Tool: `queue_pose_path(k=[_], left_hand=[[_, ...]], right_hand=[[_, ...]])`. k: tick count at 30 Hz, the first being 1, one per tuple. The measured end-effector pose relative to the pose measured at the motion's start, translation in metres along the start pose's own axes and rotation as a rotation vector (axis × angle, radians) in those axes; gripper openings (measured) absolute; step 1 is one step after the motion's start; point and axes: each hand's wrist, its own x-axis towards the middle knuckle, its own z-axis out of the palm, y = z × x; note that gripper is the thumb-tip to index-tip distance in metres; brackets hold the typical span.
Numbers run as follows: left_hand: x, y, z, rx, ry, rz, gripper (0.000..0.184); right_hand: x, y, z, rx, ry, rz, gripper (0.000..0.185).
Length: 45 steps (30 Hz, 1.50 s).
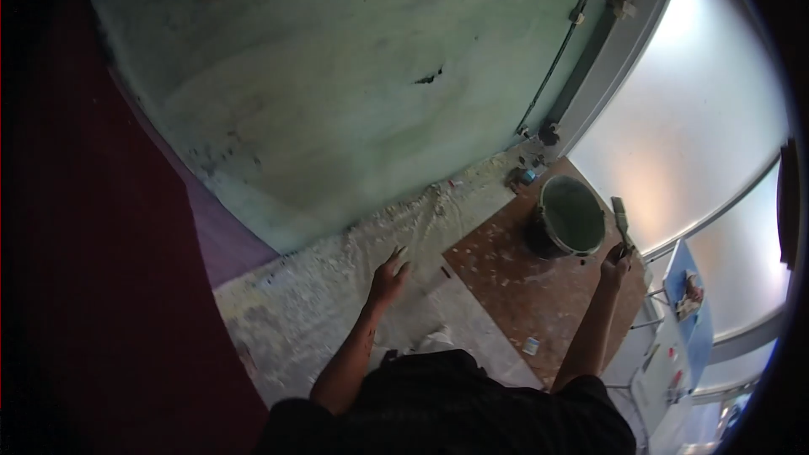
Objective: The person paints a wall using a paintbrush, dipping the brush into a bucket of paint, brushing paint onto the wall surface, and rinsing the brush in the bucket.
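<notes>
Dark shirt: it covers our body (447,396) at the bottom of the view, and both bare forearms reach forward from it.
Left hand: our left hand (388,280) hovers above the pale, spattered floor covering (312,320), its fingers (402,251) loosely parted and holding nothing that we can see.
Right hand: our right hand (617,264) has its fingers closed around the handle of the brush.
Brush: we hold the brush (620,215) with its bristle end pointing away from us, just beside the bucket and apart from it.
Small packet: a pale packet (530,345) lies on the brown board, left of our right forearm.
Brown board: the board (506,278) lies on the floor, marked with pale specks.
Bucket: the dark bucket (544,240) stands upright on the board, between our hands and farther out; we see a grey-green inside.
Small container: a dark container with a blue part (526,176) sits near the far edge of the board, beyond the bucket.
Blue panel: at our right, the panel (679,268) bears a crumpled cloth (691,297).
Dark red surface: it fills our left side (126,244).
Green wall: the blotchy wall (312,76) rises ahead, with a thin pipe (554,67) near its right edge.
Bright panes: large, milky panes (691,93) curve along our right.
</notes>
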Motion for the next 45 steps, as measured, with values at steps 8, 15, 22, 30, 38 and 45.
queue_pose_path(k=[8,15,22,30,38,45], left_hand=[[-0.015,-0.017,-0.126,0.011,0.149,-0.152,0.044],[0.001,-0.038,-0.16,0.137,0.151,-0.198,0.039],[0.071,-0.075,-0.184,-0.264,0.229,-0.231,0.039],[0.175,-0.01,-0.189,-0.2,0.226,-0.225,0.034],[0.25,0.021,-0.212,-0.136,0.203,-0.125,0.036],[0.317,0.047,-0.228,0.055,0.1,0.08,0.035]], right_hand=[[-0.027,0.052,-0.009,0.171,-0.478,0.198,0.034],[-0.086,0.098,0.067,0.318,0.225,-0.061,0.037],[-0.115,0.176,0.154,0.445,0.206,-0.024,0.019],[-0.084,0.311,0.209,0.506,0.087,0.087,0.012],[-0.092,0.448,0.227,0.593,0.165,0.373,0.007],[-0.152,0.544,0.269,0.472,0.295,0.583,0.013]])
